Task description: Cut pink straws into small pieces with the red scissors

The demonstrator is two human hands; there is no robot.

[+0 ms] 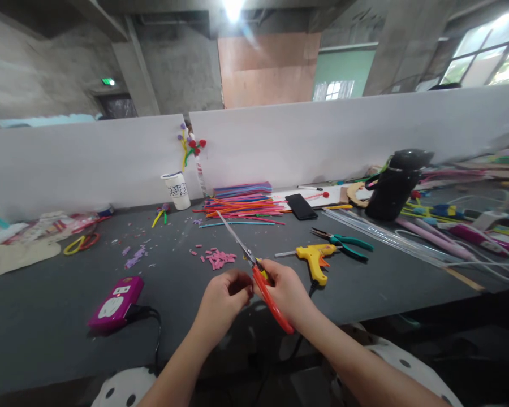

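My right hand is closed around a pair of scissors with red handles, the blades pointing away toward the upper left. Close beside it, my left hand has its fingers curled and thumb bent in near the scissor handles. Whatever its fingertips may pinch is too small or hidden to make out. Just beyond both hands lies a small heap of short pink cut pieces. Farther back, a bundle of coloured pipe cleaners rests on the dark table.
To the right lie a yellow glue gun, green-handled pliers and a black phone. A black thermos stands behind clear sticks. At left are a purple power socket, purple bits and other scissors. A white cup stands by the partition.
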